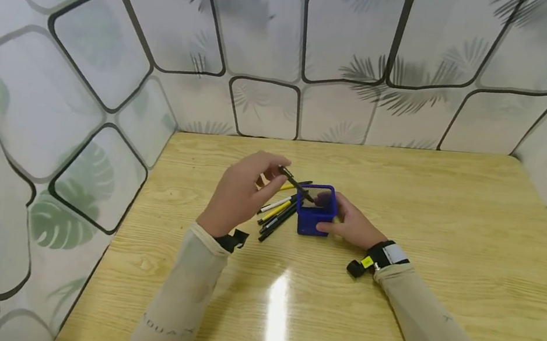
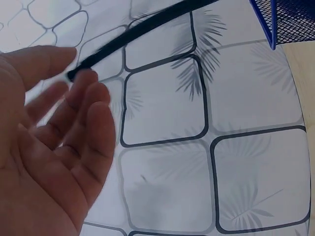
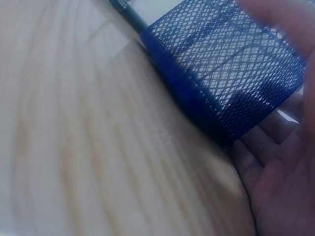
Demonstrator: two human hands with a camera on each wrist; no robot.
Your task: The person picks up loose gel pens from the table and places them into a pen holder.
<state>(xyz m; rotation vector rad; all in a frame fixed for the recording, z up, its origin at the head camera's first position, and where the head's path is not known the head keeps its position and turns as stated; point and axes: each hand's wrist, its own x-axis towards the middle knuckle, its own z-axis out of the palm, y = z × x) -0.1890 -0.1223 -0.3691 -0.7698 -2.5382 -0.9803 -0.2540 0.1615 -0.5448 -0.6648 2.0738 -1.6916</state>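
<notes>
My left hand [image 1: 244, 190] pinches a slim black pen [image 1: 294, 182] by its upper end, between thumb and fingers. The pen slants down to the right, its lower end over the mouth of a blue mesh pen holder [image 1: 313, 226]. In the left wrist view the same black pen [image 2: 142, 30] runs from the fingertips toward the holder. My right hand [image 1: 354, 225] grips the holder from its right side, thumb at the front and fingers behind. Mesh wall [image 3: 231, 64] and curled fingers show close up in the right wrist view.
Several black, yellow and white pens [image 1: 279, 216] lie in a loose bunch against the holder's left side. The wooden table [image 1: 335, 327] reaches back to a patterned wall covering [image 1: 272, 35], which also rises along the left and right.
</notes>
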